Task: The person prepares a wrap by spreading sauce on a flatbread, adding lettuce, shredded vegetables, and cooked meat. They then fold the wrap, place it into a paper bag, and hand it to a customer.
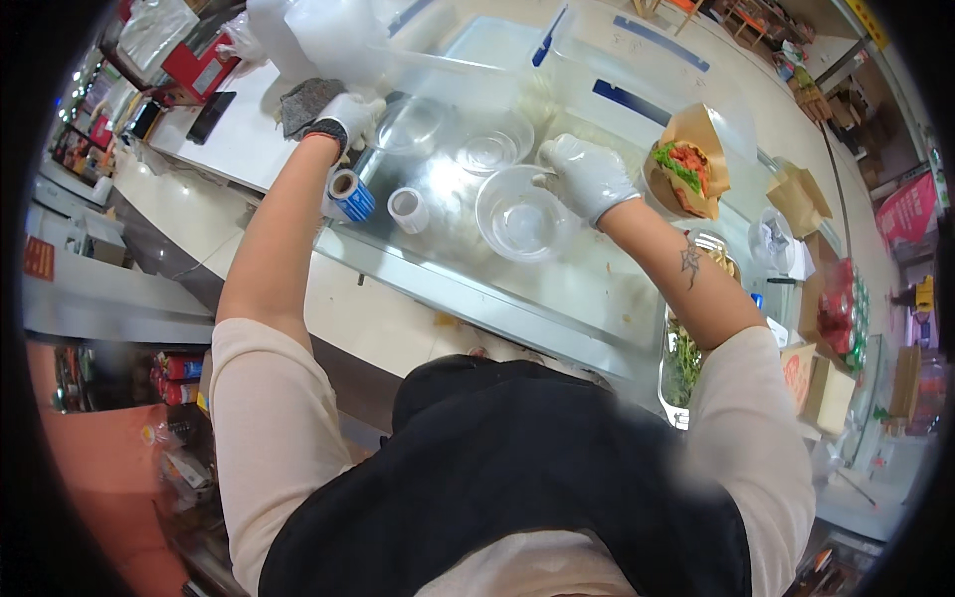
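My right hand [589,179], in a white glove, has its fingers curled at the rim of a clear plastic bowl [525,221] on the glass counter. The bowl looks empty. My left hand [352,115], gloved too, is closed beside a crumpled grey cloth [310,105] and a round clear container [411,123]; what its fingers hold, if anything, is hidden. Between the hands stands another clear container [487,149]. Just right of my right hand, a filled bun [684,169] with lettuce and red filling sits in brown paper [718,134].
Nearer me are a blue-wrapped roll [352,195] and a white roll [408,211]. A tray of leafy greens [681,370] lies under my right forearm. Large clear plastic bins [637,70] stand at the far side. A dark phone [211,117] lies on the white surface at left.
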Motion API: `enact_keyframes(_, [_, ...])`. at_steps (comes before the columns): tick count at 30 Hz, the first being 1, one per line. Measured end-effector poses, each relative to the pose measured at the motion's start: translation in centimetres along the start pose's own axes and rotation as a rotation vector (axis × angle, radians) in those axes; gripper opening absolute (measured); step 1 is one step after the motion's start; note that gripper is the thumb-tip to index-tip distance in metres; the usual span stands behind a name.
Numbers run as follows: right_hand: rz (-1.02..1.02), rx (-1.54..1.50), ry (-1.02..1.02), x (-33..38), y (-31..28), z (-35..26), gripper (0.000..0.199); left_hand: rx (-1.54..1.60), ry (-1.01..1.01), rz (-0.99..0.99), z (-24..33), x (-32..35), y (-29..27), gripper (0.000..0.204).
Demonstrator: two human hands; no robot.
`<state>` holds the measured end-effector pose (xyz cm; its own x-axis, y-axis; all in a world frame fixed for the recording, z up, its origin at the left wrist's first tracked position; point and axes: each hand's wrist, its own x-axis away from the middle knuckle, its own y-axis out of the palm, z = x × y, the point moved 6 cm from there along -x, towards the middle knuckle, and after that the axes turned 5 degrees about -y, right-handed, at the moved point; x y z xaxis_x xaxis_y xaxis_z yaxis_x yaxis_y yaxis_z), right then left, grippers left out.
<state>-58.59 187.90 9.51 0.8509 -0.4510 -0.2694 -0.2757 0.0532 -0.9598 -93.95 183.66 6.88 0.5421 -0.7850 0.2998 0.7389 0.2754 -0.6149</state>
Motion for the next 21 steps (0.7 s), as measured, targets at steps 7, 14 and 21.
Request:
enact_keyframes(7, [-0.402,-0.082,-0.263,5.2,0.4,-5.2,0.026,0.282,0.359,-0.079,7.5,12.8,4.6,0.033])
enact_keyframes(14, [-0.334,-0.291,-0.221,8.0,0.5,-4.2,0.022,0.487,0.121,-0.400,-1.5,20.0,13.1,0.021])
enact_keyframes(21, [-0.371,-0.446,-0.087,9.0,0.0,-4.4,0.021,0.696,0.086,-0.512,-0.8,24.1,20.6,0.023])
